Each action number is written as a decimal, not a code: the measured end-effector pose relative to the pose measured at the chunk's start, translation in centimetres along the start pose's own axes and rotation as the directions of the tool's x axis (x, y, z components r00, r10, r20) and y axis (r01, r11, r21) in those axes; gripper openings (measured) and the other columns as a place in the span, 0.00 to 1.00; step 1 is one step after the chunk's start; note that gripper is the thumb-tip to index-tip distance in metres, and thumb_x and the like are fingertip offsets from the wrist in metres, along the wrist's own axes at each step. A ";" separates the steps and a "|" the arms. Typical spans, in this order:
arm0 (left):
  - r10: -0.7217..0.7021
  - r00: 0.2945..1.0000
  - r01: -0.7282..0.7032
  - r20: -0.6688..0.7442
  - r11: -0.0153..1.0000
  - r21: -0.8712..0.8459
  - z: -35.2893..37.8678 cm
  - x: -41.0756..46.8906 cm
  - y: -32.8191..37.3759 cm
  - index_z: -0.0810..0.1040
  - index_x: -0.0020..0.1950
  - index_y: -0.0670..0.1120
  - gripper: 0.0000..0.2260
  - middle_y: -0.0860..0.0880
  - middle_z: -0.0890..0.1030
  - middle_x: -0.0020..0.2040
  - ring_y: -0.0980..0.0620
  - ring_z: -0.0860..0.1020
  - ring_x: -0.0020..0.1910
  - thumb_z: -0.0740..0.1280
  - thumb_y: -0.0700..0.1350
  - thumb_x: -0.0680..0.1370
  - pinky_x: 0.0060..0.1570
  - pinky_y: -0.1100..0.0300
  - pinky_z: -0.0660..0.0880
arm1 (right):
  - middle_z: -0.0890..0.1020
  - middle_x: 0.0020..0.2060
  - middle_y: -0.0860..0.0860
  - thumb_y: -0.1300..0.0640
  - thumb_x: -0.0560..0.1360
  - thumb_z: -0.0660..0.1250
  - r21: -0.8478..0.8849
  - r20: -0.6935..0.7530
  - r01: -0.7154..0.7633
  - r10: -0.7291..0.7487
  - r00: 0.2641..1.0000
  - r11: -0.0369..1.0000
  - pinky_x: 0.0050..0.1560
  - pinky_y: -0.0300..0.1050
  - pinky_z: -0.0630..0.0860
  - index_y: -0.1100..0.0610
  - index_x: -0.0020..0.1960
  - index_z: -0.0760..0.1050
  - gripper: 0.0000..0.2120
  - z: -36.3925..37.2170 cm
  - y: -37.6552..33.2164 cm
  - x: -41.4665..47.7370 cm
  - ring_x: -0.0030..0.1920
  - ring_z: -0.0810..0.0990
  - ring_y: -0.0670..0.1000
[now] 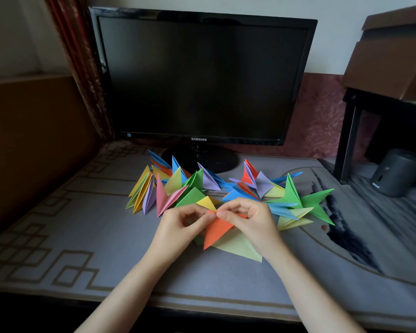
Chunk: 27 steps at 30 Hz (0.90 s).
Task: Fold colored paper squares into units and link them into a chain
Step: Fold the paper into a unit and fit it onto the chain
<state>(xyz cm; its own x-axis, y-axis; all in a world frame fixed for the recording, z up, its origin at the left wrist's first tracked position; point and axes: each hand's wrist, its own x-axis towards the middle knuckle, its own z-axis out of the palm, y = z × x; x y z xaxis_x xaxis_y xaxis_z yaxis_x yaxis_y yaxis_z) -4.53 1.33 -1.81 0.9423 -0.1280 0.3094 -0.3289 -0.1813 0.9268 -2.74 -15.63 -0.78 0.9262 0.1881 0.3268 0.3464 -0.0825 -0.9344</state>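
Left hand (181,228) and right hand (249,219) pinch orange unit (216,233), top hidden.

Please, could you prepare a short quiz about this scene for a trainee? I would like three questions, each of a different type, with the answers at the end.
1. Multiple choice: which colour is the folded unit that the left hand and the right hand pinch? A) blue B) orange C) purple
2. True or false: the monitor shows a bright picture.
3. Fill in the gap: the pale green paper is partly ___ that unit.
Key: 1 B; 2 false, the screen is dark; 3 under.
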 end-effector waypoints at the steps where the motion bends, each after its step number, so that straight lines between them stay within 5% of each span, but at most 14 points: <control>1: -0.018 1.000 0.018 0.006 1.000 -0.016 0.1 0.0 0.0 0.83 0.44 0.44 0.08 0.49 0.84 0.39 0.54 0.81 0.37 0.71 0.48 0.71 0.39 0.65 0.76 | 0.84 0.33 0.46 0.67 0.70 0.71 0.018 -0.022 0.001 0.000 1.000 1.000 0.42 0.34 0.74 0.55 0.38 0.81 0.08 0.0 0.0 0.0 0.37 0.80 0.43; 11: 0.003 0.996 0.002 -0.086 0.999 0.051 -0.3 0.2 -0.5 0.83 0.45 0.48 0.03 0.49 0.84 0.38 0.48 0.81 0.34 0.71 0.41 0.73 0.37 0.61 0.79 | 0.83 0.30 0.52 0.68 0.73 0.68 0.034 0.025 -0.132 0.131 0.991 0.991 0.29 0.38 0.74 0.59 0.42 0.77 0.05 -0.6 0.3 0.2 0.30 0.83 0.54; 21: 0.016 0.997 -0.010 -0.074 0.997 0.077 -0.5 0.7 -1.3 0.82 0.46 0.50 0.08 0.52 0.84 0.42 0.54 0.82 0.40 0.71 0.37 0.73 0.43 0.64 0.79 | 0.82 0.30 0.53 0.68 0.72 0.69 -0.023 0.004 -0.174 0.174 0.985 0.985 0.32 0.38 0.76 0.58 0.42 0.76 0.06 -1.1 0.7 0.4 0.29 0.82 0.50; 27: 0.108 0.989 -0.088 -0.098 0.979 0.184 -0.3 1.0 -1.5 0.82 0.48 0.47 0.08 0.55 0.83 0.45 0.61 0.81 0.44 0.71 0.35 0.73 0.48 0.72 0.74 | 0.82 0.31 0.52 0.69 0.71 0.70 -0.098 -0.145 -0.172 0.157 0.977 0.980 0.33 0.31 0.73 0.57 0.39 0.78 0.08 -1.6 1.3 0.7 0.30 0.82 0.46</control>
<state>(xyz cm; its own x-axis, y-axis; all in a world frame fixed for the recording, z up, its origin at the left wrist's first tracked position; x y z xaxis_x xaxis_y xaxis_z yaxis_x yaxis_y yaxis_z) -3.12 1.81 -2.80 0.9029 -0.0508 0.4268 -0.4169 -0.3458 0.8406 -1.40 -17.21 -1.51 0.9808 0.0284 0.1930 0.1946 -0.2094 -0.9583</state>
